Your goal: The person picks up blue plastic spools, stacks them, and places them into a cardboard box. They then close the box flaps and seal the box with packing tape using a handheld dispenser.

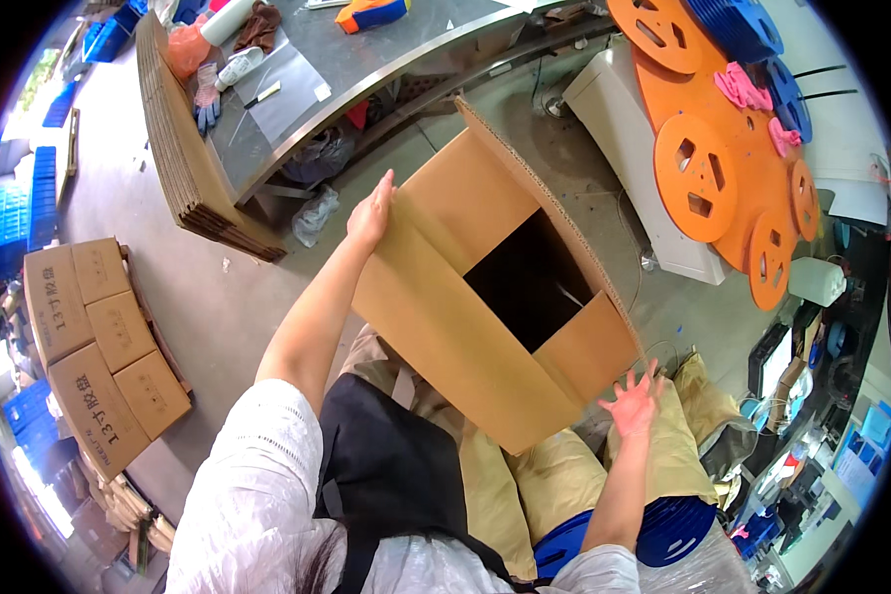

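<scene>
A large brown cardboard box [455,332] is tilted in front of me, its top flaps spread and its inside dark. My left hand [371,210] is on the box's far left side, gripping near the flap edge with the fingers close together. Near the box's right corner is my right hand [632,401], its fingers spread wide and nothing in it. Whether the right fingertips brush the flap, I cannot tell. The underside of the box is hidden.
A stack of flattened cardboard [183,148] leans against the metal-edged worktable [302,74]. Packed cartons [99,346] stand at left. Orange reels [696,178] lie on an orange surface at right. Tan wrapped rolls [559,480] and blue reels [673,530] sit close by my right arm.
</scene>
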Demonstrator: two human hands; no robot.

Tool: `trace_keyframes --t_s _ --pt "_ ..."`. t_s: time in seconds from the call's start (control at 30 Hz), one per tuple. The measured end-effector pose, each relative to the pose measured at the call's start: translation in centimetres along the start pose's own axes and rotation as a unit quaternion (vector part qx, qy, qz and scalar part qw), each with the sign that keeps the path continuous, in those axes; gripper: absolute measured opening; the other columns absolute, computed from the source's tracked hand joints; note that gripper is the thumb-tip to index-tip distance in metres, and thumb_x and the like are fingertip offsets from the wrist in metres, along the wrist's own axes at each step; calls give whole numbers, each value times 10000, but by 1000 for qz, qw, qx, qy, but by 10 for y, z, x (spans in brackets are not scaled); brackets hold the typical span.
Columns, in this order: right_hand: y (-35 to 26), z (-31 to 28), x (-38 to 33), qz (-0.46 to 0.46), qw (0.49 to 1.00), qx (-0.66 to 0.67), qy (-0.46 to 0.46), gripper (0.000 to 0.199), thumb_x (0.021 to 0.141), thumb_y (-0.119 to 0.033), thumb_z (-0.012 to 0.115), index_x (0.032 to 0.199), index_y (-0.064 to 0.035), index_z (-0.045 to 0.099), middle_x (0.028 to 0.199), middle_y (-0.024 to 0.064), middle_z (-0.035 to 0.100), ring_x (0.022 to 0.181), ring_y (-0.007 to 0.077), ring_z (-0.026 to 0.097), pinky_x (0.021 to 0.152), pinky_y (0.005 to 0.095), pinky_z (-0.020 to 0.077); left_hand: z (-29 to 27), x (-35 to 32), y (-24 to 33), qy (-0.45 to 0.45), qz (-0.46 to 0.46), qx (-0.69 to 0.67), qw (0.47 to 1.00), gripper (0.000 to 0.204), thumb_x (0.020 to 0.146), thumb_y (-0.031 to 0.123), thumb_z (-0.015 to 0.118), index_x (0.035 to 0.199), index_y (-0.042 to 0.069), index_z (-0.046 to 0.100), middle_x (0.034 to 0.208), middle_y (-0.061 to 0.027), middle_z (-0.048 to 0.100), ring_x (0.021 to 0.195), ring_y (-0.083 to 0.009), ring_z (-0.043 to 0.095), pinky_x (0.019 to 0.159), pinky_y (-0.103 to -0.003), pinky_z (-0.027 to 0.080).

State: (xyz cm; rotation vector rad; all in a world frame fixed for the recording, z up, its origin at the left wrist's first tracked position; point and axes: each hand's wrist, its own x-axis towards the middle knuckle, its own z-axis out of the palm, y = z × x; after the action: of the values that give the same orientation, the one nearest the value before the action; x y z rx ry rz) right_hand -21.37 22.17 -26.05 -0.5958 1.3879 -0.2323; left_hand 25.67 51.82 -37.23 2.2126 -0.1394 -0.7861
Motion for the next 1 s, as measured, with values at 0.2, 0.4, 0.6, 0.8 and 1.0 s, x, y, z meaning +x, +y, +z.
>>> trace_keyframes --t_s 0.2,0.4,0.6,0.8,1.0 --pt "92 -38 26 -50 994 -100 14 770 913 -573 467 1462 -90 226 1456 94 340 1319 261 348 1071 393 310 14 27 20 -88 -18 -200 976 698 899 703 171 1425 298 384 1412 -119 449 1333 -266 370 1113 -356 208" --pt "86 -21 7 -73 995 -67 26 709 938 -484 492 1462 -90 220 1414 88 383 1263 242 409 1013 397 374 0 36 106 17 123 -3 992 499 943 557 326 1366 324 456 1284 -64 566 1187 -249 517 979 -346 377" --pt "81 56 -2 -170 984 -13 43 708 962 -270 519 1503 -123 87 1487 96 264 1294 249 364 1027 376 348 -34 89 154 57 167 117 977 440 947 512 353 1329 335 480 1125 -120 642 1032 -310 600 858 -401 458" --pt "95 102 26 -141 980 -4 143 705 963 -275 524 1503 -190 80 1492 78 268 1292 260 374 1004 414 383 -6 157 155 28 152 207 966 436 951 473 350 1310 275 498 1069 -122 658 960 -320 624 802 -446 477" --pt "102 126 8 -53 982 -1 180 665 951 -324 541 1479 -247 145 1452 86 321 1231 273 436 915 484 458 35 181 177 -16 240 207 948 337 885 367 533 1090 101 567 886 -105 642 846 -283 643 745 -443 484"
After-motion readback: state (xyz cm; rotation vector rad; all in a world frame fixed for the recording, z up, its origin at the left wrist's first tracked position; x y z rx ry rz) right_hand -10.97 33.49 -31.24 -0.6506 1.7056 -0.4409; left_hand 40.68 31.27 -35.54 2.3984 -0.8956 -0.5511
